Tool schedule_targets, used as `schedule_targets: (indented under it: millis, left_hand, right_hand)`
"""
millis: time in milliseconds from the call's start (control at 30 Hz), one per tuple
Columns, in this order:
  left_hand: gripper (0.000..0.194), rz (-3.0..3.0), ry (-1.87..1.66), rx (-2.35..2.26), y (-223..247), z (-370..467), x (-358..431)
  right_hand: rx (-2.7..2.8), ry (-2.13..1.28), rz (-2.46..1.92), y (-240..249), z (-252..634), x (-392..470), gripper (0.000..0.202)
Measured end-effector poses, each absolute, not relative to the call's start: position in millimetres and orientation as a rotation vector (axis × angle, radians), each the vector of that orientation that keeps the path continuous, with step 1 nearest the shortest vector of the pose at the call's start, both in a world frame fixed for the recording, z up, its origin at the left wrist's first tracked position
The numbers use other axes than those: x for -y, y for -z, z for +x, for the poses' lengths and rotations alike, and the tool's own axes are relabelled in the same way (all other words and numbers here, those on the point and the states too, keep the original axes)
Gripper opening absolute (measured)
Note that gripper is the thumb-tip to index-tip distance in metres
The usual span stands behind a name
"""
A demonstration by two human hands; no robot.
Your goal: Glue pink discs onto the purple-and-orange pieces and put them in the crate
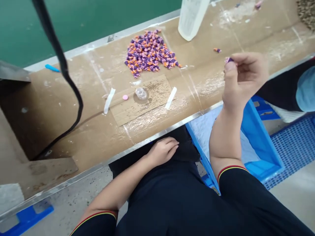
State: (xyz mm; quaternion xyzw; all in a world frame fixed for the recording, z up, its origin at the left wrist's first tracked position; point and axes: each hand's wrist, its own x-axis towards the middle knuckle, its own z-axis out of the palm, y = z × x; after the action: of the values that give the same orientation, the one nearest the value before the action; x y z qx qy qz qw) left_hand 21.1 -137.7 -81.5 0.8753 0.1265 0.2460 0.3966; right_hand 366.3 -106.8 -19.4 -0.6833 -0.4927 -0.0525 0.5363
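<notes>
My right hand [242, 75] is raised above the right part of the table, thumb and forefinger pinched on a small purple-and-pink piece [229, 60]. On my lap rests my left hand [162, 151], its fingers stretched out and holding nothing. A heap of small purple, orange and pink pieces [147, 52] lies towards the table's far side. Nearer to me, a cardboard sheet [120, 116] bears a small clear plastic piece [141, 93] and a pink disc [125, 97]. One loose purple-and-orange piece [217, 50] lies close to my right hand.
White tape strips [109, 101] hold the cardboard. A translucent container [192, 23] stands at the far edge. A black cable [73, 88] hangs across the left, near a blue tool [52, 68]. Below the table's right side is a blue crate [265, 147]. Another person's sleeve [306, 88] shows at right.
</notes>
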Motion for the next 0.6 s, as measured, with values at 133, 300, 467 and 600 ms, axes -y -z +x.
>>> schedule_targets:
  millis: [133, 300, 467, 600]
  left_hand:
    - [0.015, 2.194, -0.638, -0.328, 80, 19, 133]
    - [0.015, 2.262, -0.646, -0.279, 75, 18, 128]
    - [0.012, 2.314, -0.709, -0.273, 69, 14, 127]
    - [0.011, 2.335, -0.778, -0.269, 62, 8, 127]
  right_hand:
    - [1.035, 0.163, -1.695, 45, 374, 170, 0.035]
    - [0.860, 0.116, -1.693, 77, 357, 210, 0.032]
    - [0.779, 0.054, -1.753, 91, 345, 226, 0.034]
    - [0.780, 0.083, -1.746, 86, 345, 228, 0.033]
